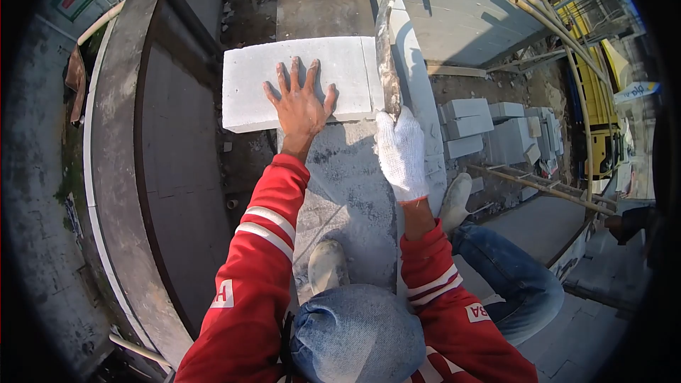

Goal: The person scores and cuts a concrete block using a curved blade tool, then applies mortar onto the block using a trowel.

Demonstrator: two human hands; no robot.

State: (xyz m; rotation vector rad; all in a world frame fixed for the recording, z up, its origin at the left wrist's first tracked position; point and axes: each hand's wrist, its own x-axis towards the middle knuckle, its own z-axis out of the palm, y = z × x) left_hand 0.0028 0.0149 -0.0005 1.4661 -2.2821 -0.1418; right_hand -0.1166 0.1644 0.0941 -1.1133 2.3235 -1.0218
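Head view: bare left hand [301,105] open, fingers spread flat on white block [248,89], gripping nothing. Gloved right hand [401,154] closed round near end of long stained blade [386,46], at block's right end. Block lies across grey ledge [355,206].

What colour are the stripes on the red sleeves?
White; the stripes show best in the head view.

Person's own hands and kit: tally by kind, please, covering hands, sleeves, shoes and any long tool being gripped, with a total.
Bare hand: 1
Gloved hand: 1
Long tool: 1
Red sleeves: 2
Shoes: 2
Total: 7
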